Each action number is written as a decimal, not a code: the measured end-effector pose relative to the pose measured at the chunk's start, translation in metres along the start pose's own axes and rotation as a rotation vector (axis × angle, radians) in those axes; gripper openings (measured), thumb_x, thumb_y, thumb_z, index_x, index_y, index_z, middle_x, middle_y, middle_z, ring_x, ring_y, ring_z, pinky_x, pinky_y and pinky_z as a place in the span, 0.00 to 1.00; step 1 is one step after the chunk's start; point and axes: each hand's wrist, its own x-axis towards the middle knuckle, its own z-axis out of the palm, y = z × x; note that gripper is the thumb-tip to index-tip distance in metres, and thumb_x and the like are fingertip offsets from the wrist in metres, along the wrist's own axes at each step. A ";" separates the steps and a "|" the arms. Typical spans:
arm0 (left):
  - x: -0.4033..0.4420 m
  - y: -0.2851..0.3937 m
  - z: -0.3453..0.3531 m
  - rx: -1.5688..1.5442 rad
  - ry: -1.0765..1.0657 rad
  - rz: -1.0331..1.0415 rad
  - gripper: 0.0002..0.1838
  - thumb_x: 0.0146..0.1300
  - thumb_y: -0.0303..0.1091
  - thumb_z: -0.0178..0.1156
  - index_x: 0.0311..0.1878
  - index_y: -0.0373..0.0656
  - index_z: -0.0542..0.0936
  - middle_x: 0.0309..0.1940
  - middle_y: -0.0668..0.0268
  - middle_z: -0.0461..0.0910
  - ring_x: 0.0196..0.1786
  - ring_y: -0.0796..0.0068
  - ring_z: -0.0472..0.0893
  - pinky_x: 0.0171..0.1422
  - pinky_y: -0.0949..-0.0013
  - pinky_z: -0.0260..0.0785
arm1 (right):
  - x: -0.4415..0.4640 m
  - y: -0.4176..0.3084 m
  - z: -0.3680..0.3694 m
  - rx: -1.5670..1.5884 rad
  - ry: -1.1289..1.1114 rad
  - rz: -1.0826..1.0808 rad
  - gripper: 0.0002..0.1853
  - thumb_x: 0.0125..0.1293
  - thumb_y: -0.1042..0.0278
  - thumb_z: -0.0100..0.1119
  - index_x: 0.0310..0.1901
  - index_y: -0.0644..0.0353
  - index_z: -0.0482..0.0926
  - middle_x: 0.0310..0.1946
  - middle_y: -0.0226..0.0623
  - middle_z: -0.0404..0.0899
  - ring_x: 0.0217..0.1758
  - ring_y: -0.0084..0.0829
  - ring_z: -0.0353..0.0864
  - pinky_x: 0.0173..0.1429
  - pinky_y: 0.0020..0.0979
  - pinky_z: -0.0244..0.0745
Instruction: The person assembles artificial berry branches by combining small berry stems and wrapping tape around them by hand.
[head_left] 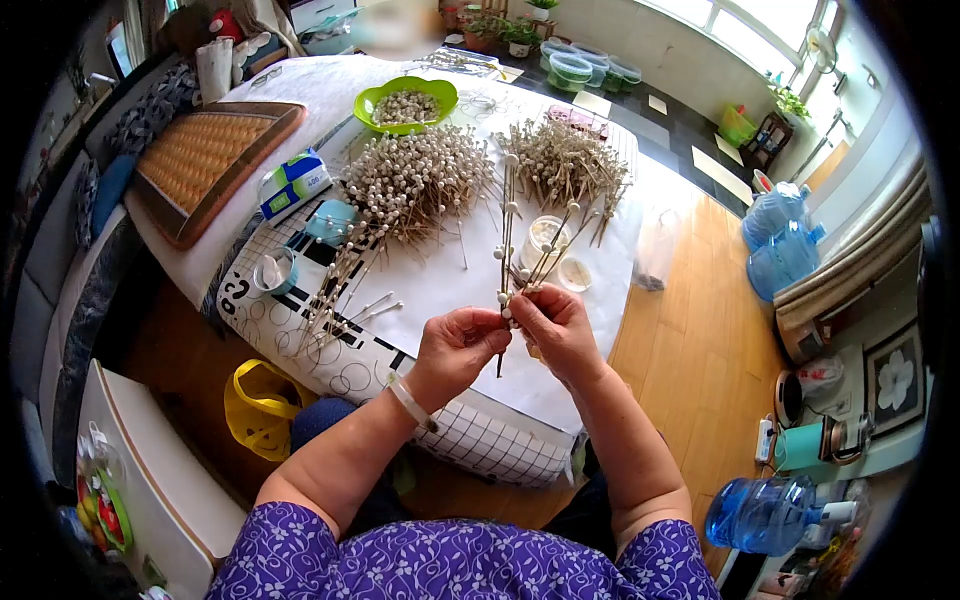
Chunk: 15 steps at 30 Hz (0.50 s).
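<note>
My left hand [460, 350] pinches the lower part of a thin brown stem with white round berries [507, 215], which stands nearly upright above the table. Just to the right, my right hand [560, 325] is closed on the same bunch, where a second berried stem [560, 240] slants off to the upper right. The fingertips of both hands almost meet around the stems. Behind them lie a big heap of white-tipped stems [415, 180] and a second heap [570, 165]. A round white tub [545, 240] and a pale disc [575, 274] sit beyond my right hand.
A green bowl [440, 92] of white beads stands at the back. To the left are a tissue pack [295, 185], a roll of tape [275, 270] and loose berried sprigs [335, 300]. A yellow bag [258, 410] hangs by the near table edge; water jugs [785, 245] stand right.
</note>
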 end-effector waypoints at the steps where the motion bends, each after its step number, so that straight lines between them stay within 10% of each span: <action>1: 0.000 -0.003 -0.002 0.049 0.001 0.018 0.07 0.54 0.22 0.60 0.38 0.34 0.77 0.32 0.65 0.79 0.35 0.81 0.77 0.42 0.77 0.71 | 0.000 0.001 0.003 0.000 0.031 -0.039 0.08 0.61 0.68 0.55 0.29 0.62 0.75 0.21 0.23 0.72 0.21 0.12 0.65 0.23 0.16 0.58; 8: 0.005 0.004 -0.006 0.649 0.011 0.605 0.08 0.50 0.19 0.60 0.35 0.36 0.77 0.27 0.59 0.78 0.29 0.70 0.79 0.33 0.73 0.71 | -0.001 0.000 0.016 0.096 0.140 -0.076 0.07 0.62 0.68 0.54 0.29 0.61 0.74 0.18 0.25 0.71 0.16 0.12 0.62 0.16 0.16 0.54; 15: 0.008 0.007 -0.009 1.020 -0.056 0.763 0.04 0.53 0.20 0.58 0.34 0.35 0.77 0.28 0.56 0.78 0.28 0.69 0.78 0.30 0.72 0.70 | -0.001 0.013 0.014 -0.023 0.198 -0.177 0.07 0.62 0.69 0.53 0.28 0.61 0.74 0.18 0.24 0.71 0.16 0.12 0.63 0.17 0.16 0.54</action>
